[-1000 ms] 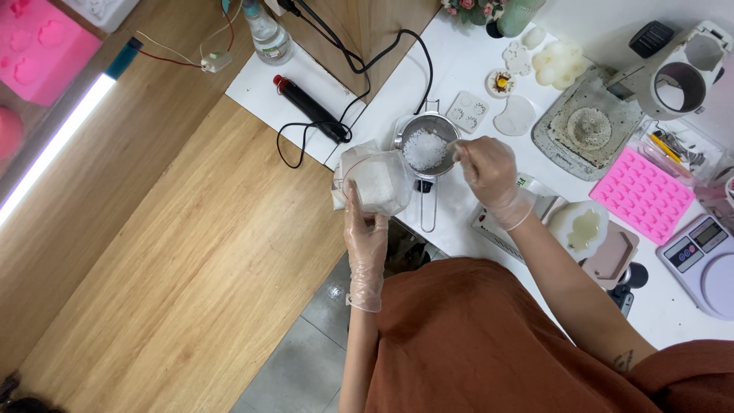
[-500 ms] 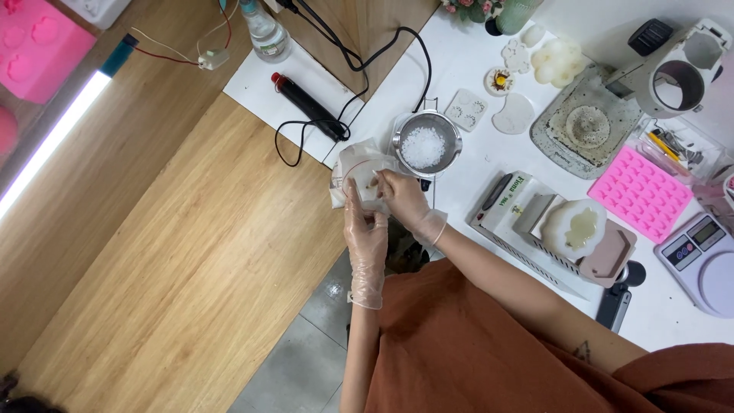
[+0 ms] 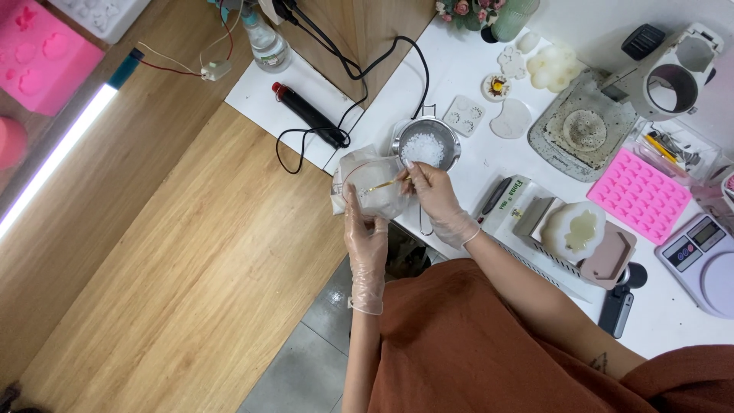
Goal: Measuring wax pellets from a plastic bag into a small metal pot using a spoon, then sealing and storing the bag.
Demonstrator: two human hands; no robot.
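A clear plastic bag of white granules is held up at the table's edge. My left hand, in a thin glove, grips the bag from below. My right hand, also gloved, holds a thin golden spoon that reaches into the bag's mouth. Just behind the bag stands a small metal pot with white granules inside; its handle points toward me and is partly hidden by my right hand.
A black stick tool with a cable lies on a white sheet to the left. To the right are a pink silicone mould, white moulds, a grey round dish, a digital scale and a spray bottle.
My right hand left the metal pot, swung left to the bag, and now dips the spoon into its mouth. The left hand kept hold of the bag.
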